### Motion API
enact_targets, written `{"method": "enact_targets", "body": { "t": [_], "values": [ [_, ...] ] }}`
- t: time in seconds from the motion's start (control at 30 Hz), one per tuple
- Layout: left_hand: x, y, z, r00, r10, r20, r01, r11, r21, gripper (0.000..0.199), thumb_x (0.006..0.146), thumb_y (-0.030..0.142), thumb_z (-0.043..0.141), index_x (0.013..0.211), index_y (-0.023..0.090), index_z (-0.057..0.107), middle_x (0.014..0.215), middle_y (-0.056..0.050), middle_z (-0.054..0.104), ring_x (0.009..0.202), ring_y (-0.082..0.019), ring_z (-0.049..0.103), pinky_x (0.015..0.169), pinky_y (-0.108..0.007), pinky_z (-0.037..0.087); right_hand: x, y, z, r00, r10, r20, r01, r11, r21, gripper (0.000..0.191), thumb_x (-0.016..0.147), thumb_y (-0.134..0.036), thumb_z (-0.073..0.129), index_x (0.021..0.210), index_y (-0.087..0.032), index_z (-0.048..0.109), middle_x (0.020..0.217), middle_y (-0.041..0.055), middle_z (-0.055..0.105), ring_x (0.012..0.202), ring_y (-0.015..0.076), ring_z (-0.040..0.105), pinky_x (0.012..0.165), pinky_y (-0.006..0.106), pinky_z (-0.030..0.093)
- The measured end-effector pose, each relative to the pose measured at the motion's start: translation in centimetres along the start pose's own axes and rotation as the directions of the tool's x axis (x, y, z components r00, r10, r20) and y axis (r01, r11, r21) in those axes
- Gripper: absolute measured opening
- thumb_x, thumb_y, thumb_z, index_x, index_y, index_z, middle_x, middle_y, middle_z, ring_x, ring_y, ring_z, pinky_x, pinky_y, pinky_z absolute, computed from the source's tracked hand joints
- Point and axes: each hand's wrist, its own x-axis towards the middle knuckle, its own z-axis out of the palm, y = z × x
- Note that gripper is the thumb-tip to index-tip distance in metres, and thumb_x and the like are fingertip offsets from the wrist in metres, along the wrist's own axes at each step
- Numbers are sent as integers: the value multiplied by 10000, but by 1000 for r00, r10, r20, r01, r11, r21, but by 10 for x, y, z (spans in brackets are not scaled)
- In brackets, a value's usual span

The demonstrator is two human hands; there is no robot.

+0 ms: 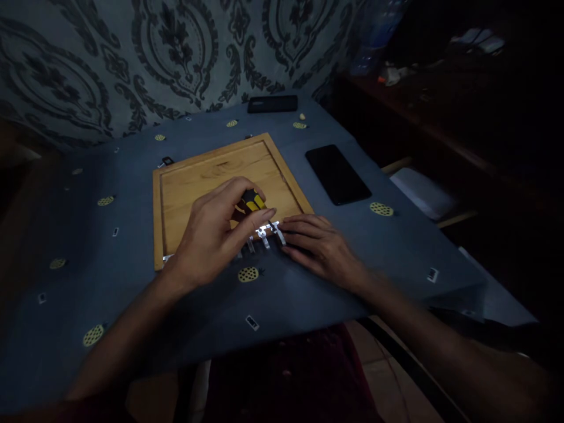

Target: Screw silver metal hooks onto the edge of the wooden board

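Note:
My left hand [215, 232] is closed around the yellow and black handle of a screwdriver [254, 201], which tilts down toward a shiny metal hook strip [264, 234]. That strip lies along the near edge of a framed wooden board [220, 167], with several hooks jutting toward me. My left fingers partly hide it and the screwdriver's tip. On the right, my right hand [324, 247] lies with its fingers stretched out, fingertips touching or very near the strip's right end. Its fingers are apart, with nothing visible held in them.
A black phone [338, 174] lies right of the board. A dark phone-shaped case [272, 104] and a small pale object [302, 117] are at the back. A small black piece [167, 160] sits by the board's far-left edge. Patterned blue cloth [145, 329] covers the table.

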Motion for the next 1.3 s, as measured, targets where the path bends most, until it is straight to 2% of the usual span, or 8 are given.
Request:
{"method": "enact_targets", "body": {
  "t": [0.33, 0.67, 0.83, 1.3],
  "values": [
    [1, -2, 1, 1000, 20, -6, -19, 1000, 12, 146, 998, 339, 667, 983, 201, 622, 894, -14, 664, 812, -133, 657, 694, -238, 536, -1, 1, 2, 1000, 6, -2, -6, 1000, -6, 148, 1017, -251, 648, 1077, -207, 776, 1170, 94, 799, 1156, 280, 721, 938, 486, 605],
    [1, -1, 1, 1000, 2, -5, -2, 1000, -4, 154, 995, 357, 667, 986, 210, 624, 884, -11, 661, 800, -136, 658, 679, -239, 541, 0, 0, 0, 1000, -24, -19, 24, 1000, -11, 121, 999, -219, 671, 1052, -167, 767, 1148, 109, 801, 1133, 284, 726, 928, 469, 607],
    [1, -2, 3, 1000, 8, 5, -8, 1000, -13, 164, 1005, 365, 657, 984, 207, 621, 884, -17, 659, 806, -138, 654, 678, -241, 535, -1, 0, 1, 1000, 3, -2, -3, 1000, -3, 138, 1009, -234, 660, 1073, -200, 777, 1167, 91, 799, 1151, 277, 717, 947, 476, 598],
    [2, -8, 6, 997, 74, -17, -74, 997, -34, 132, 985, 312, 691, 992, 200, 623, 869, -9, 651, 782, -129, 642, 643, -232, 529, -2, 1, 2, 1000, -1, -13, 1, 1000, 20, 154, 1000, -237, 673, 1097, -202, 788, 1172, 91, 797, 1159, 287, 708, 957, 476, 594]
  ]
}}
